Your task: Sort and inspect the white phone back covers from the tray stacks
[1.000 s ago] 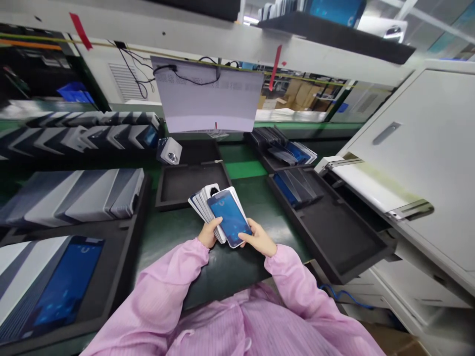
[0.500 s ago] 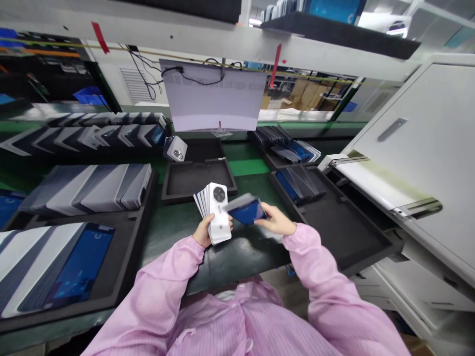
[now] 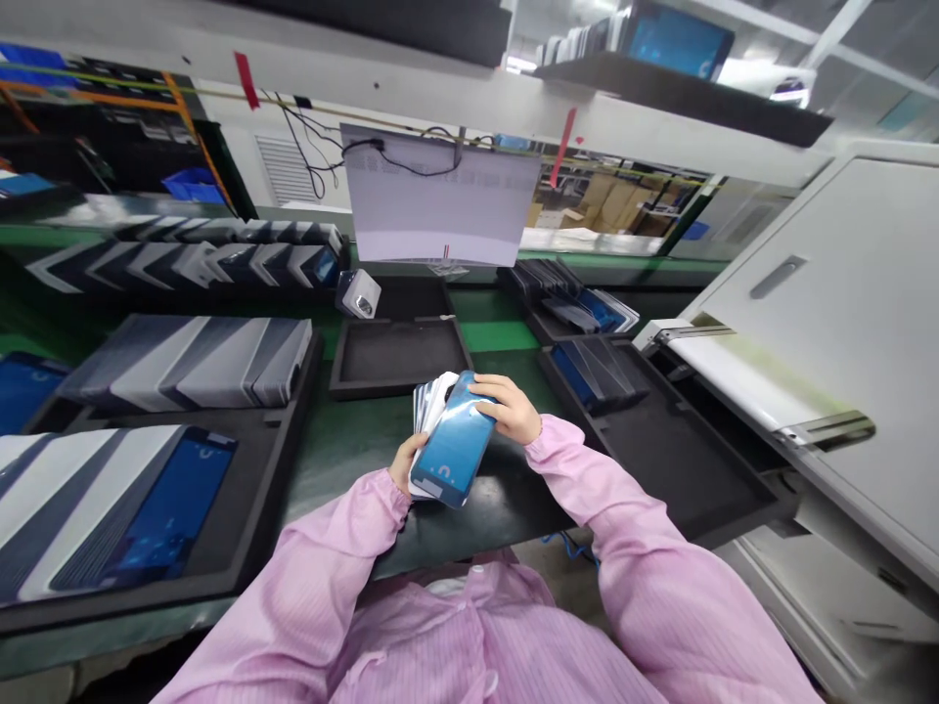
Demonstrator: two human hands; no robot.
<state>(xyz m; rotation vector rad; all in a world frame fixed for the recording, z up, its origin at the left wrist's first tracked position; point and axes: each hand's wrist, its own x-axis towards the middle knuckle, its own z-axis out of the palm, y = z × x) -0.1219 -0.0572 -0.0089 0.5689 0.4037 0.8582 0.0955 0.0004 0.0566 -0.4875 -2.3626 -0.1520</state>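
Panel, blue and rectangular [image 3: 453,445], now lies reversed across fanned white phone-shaped pieces [image 3: 434,403], marked end bodyward, right hand [image 3: 514,411] gripping it, left hand [image 3: 404,462] gripping them.

Phones [image 3: 453,440] before middle tray [image 3: 400,354], monitor [image 3: 444,205] behind it, left tray [image 3: 255,450] and right tray [image 3: 679,455] on either side
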